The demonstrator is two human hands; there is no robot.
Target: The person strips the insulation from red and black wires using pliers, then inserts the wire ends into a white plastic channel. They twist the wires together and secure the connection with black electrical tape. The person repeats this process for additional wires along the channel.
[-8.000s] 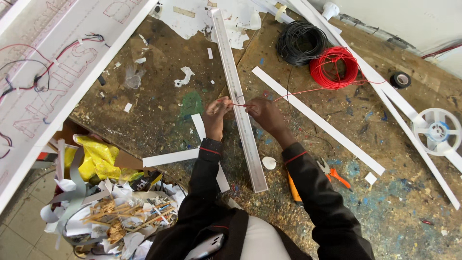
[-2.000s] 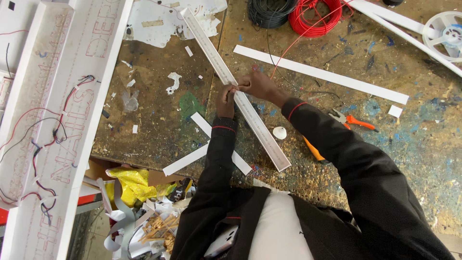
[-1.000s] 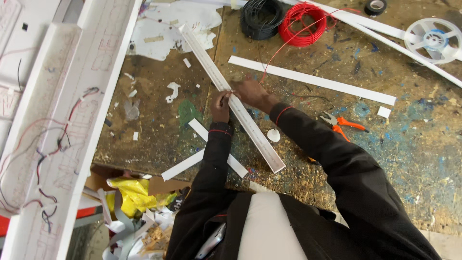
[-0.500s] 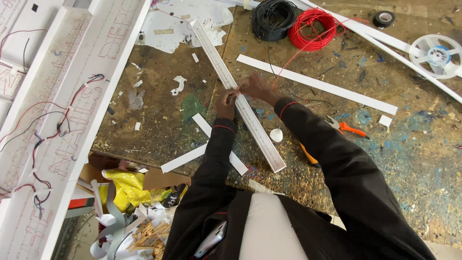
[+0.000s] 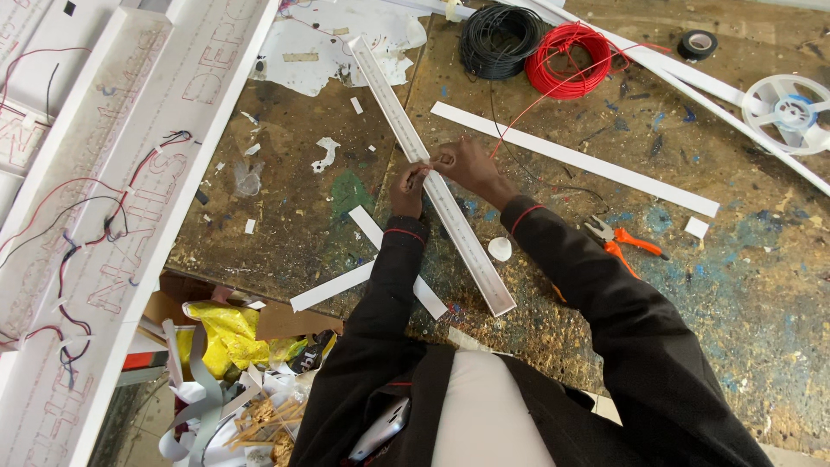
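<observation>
A long white channel strip (image 5: 450,203) lies diagonally on the stained workbench (image 5: 692,285). My left hand (image 5: 406,188) and my right hand (image 5: 462,164) meet over its middle, fingers pinched at its top edge. A thin red wire (image 5: 553,86) runs from my right hand up to the red wire coil (image 5: 568,59). What my left fingers pinch is too small to tell. Both arms wear black sleeves with red cuffs.
A black wire coil (image 5: 499,39) sits beside the red one. Flat white strips (image 5: 575,157) lie around the bench. Orange-handled pliers (image 5: 621,244) rest right of my arm. A white spool (image 5: 788,111) and black tape roll (image 5: 697,43) lie far right. Large white lettered panels (image 5: 112,199) stand left.
The view shifted slightly; my hands stay pinched together on the channel strip at the same spot, with the red wire still leading to the coil.
</observation>
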